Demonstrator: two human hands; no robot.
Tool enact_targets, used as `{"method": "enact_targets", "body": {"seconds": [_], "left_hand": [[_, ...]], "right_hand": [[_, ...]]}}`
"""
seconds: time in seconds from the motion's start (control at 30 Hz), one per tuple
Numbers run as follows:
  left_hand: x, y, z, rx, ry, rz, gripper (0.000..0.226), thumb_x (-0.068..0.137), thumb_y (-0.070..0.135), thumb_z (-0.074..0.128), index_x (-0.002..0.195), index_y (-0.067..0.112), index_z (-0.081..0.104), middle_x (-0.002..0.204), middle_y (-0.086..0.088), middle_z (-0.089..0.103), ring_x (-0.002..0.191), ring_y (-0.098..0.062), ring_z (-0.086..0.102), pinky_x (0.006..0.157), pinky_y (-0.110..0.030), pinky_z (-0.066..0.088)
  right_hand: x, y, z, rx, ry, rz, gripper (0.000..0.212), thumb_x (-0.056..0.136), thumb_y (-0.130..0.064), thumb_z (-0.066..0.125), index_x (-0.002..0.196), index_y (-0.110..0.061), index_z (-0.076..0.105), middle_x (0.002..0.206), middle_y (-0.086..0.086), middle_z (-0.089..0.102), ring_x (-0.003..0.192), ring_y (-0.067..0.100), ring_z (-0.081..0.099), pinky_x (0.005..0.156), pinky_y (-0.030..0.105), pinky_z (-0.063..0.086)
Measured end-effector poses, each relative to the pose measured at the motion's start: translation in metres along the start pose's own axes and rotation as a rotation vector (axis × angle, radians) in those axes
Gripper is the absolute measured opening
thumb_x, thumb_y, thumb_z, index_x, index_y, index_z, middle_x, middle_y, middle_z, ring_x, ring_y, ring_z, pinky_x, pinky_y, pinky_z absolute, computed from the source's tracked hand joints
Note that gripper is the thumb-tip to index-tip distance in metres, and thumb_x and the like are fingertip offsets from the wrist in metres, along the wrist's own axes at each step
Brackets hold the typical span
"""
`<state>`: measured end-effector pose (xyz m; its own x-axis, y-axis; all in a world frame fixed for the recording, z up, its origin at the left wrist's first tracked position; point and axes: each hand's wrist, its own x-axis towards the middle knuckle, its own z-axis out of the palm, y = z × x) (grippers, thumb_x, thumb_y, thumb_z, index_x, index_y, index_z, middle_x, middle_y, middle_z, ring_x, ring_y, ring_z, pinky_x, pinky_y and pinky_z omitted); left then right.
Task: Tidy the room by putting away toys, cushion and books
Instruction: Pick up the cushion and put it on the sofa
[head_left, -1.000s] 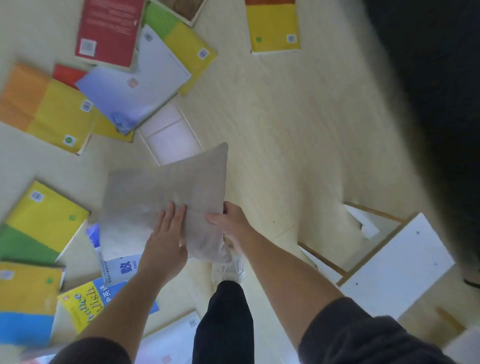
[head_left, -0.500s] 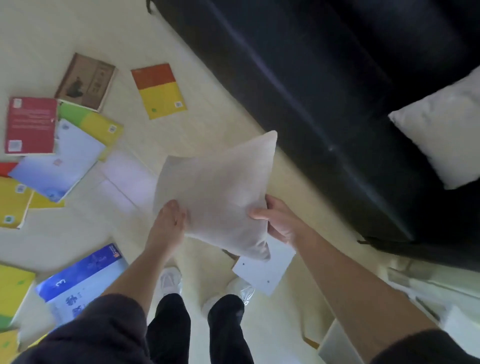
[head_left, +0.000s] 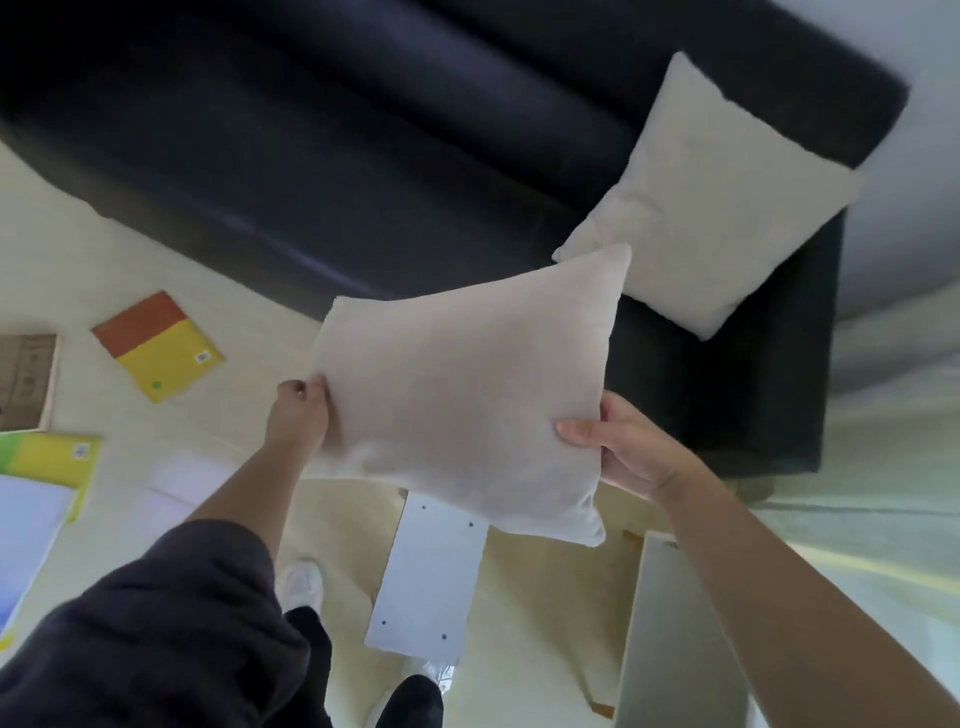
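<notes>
Cushion (head_left: 462, 395) | gripped at opposite edges by left hand (head_left: 298, 415) and right hand (head_left: 618, 447) (held off the floor) | sofa (head_left: 363, 156) beyond hands holds second cushion (head_left: 711, 202)

**Beige cushion (head_left: 462, 395) held aloft**

Square, it tilts in the air, gripped at its left and right edges. At far left an orange-and-yellow book (head_left: 158, 346), a brown book (head_left: 26, 382) and a green-yellow book (head_left: 49, 460) lie flat.

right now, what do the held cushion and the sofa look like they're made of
The held cushion: probably a soft matte fabric, cream; it dents where the right hand grips it. The sofa: looks like leather or imitation leather, dark and smooth, with a faint sheen along its front edge.
</notes>
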<state>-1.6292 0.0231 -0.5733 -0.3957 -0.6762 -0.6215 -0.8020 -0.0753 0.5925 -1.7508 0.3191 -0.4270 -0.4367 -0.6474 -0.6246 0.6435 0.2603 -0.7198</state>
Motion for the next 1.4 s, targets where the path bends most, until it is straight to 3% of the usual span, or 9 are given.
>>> {"method": "enact_targets", "body": {"seconds": [0.17,0.33,0.43,0.53,0.8,0.93,1.07,1.23,1.4], "left_hand": [[0.030,0.100,0.006,-0.126,-0.101,-0.064,0.069,0.097,0.056,0.031,0.140,0.003,0.036,0.141,-0.022,0.044,0.127,-0.038,0.043,0.105,-0.043,0.035],[0.111,0.200,0.010,-0.143,-0.197,-0.144,0.102,0.071,0.084,0.030,0.141,0.011,0.043,0.142,-0.013,0.047,0.129,-0.034,0.045,0.111,-0.047,0.032],[0.146,0.262,0.008,-0.080,-0.229,-0.152,0.105,0.059,0.092,0.030,0.132,0.020,0.052,0.130,-0.012,0.056,0.119,-0.039,0.051,0.104,-0.053,0.038],[0.186,0.310,0.004,-0.078,-0.257,-0.084,0.101,0.050,0.099,0.033,0.120,0.030,0.059,0.119,-0.004,0.063,0.108,-0.034,0.058,0.096,-0.055,0.043],[0.192,0.353,-0.010,-0.124,-0.258,0.138,0.069,0.091,0.066,0.038,0.138,0.017,0.046,0.120,0.000,0.052,0.108,-0.024,0.050,0.089,-0.037,0.037],[0.213,0.331,-0.016,-0.093,-0.283,0.222,0.043,0.094,0.047,0.045,0.129,0.021,0.047,0.121,-0.004,0.056,0.106,-0.027,0.054,0.088,-0.040,0.042],[0.246,0.328,-0.002,-0.130,-0.302,0.186,0.033,0.092,0.028,0.046,0.123,0.017,0.047,0.115,-0.010,0.056,0.099,-0.029,0.054,0.082,-0.039,0.042],[0.303,0.367,0.045,-0.194,-0.303,0.150,0.023,0.089,0.020,0.045,0.112,0.023,0.046,0.114,-0.007,0.054,0.099,-0.026,0.052,0.082,-0.038,0.042],[0.352,0.419,0.090,-0.186,-0.304,0.171,0.025,0.087,0.019,0.045,0.111,0.022,0.045,0.110,-0.002,0.053,0.105,-0.028,0.053,0.091,-0.046,0.044]], "right_hand": [[-0.002,-0.068,-0.031,0.051,0.003,-0.067,0.062,0.068,-0.007,0.081,0.125,-0.003,0.057,0.119,0.016,0.067,0.107,0.031,0.066,0.082,0.038,0.056],[0.039,-0.123,-0.050,0.051,0.068,-0.099,0.060,0.076,-0.003,0.070,0.133,-0.003,0.051,0.131,0.020,0.059,0.119,0.037,0.058,0.094,0.045,0.052],[0.065,-0.147,-0.058,0.103,0.094,-0.098,0.060,0.070,-0.009,0.082,0.125,-0.009,0.059,0.125,0.016,0.064,0.115,0.035,0.061,0.091,0.042,0.054],[0.088,-0.164,-0.071,0.125,0.166,-0.064,0.044,0.082,0.001,0.067,0.125,-0.007,0.057,0.123,0.013,0.066,0.114,0.030,0.063,0.091,0.037,0.054],[0.155,-0.155,-0.083,-0.354,0.596,0.075,0.059,0.077,-0.011,0.077,0.128,-0.023,0.052,0.115,-0.012,0.064,0.113,0.011,0.059,0.100,0.035,0.047],[0.188,-0.137,-0.079,-0.218,0.707,0.085,0.072,0.078,0.005,0.068,0.137,-0.019,0.035,0.113,-0.013,0.053,0.117,0.016,0.050,0.091,0.030,0.045],[0.233,-0.138,-0.084,-0.034,0.753,0.076,0.073,0.079,0.011,0.055,0.140,-0.020,0.030,0.112,-0.010,0.053,0.083,0.008,0.047,0.055,0.014,0.037],[0.304,-0.164,-0.130,0.060,0.889,0.033,0.081,0.073,0.007,0.054,0.145,-0.022,0.029,0.119,0.000,0.054,0.109,0.023,0.051,0.066,0.025,0.042],[0.373,-0.198,-0.181,0.089,1.011,0.054,0.079,0.076,0.001,0.056,0.145,-0.023,0.026,0.113,-0.001,0.052,0.101,0.023,0.048,0.057,0.024,0.035]]}}
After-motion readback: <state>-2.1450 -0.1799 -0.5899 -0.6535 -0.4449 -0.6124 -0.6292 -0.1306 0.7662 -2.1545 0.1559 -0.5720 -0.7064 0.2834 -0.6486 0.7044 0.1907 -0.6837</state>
